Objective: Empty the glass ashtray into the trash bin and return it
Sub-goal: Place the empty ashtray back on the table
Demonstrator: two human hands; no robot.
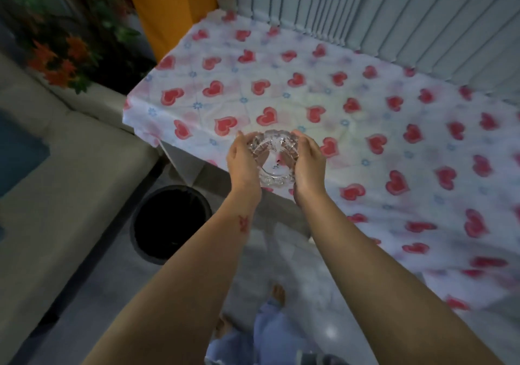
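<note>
1. Head view, hands: the left hand (242,162) and the right hand (308,165) cup the glass ashtray (274,159) between them, one palm against each side of its rim.
2. Head view, fingers: the fingers (298,134) of both hands are held together and curved around the ashtray wall, gripping it; the fingertips reach the far rim, and the thumbs cannot be told apart from the palms.
3. Head view, task object: the ashtray is clear cut glass with a notched rim. It sits between the two sets of fingers, above the near edge of the tabletop (351,105); whether it rests on that edge or is lifted off it cannot be told. A few dark specks and a small red mark show inside the bowl.
4. Head view, bin: the trash bin (171,224), round and lined in black, stands on the floor below and to the left of the left-hand fingers, beside the left forearm.
5. Head view, surroundings: beyond the fingers the tabletop carries a white cloth printed with red hearts. A pale sofa (70,184) lies left of the bin; orange flowers (60,58) stand far left of the fingers.
</note>
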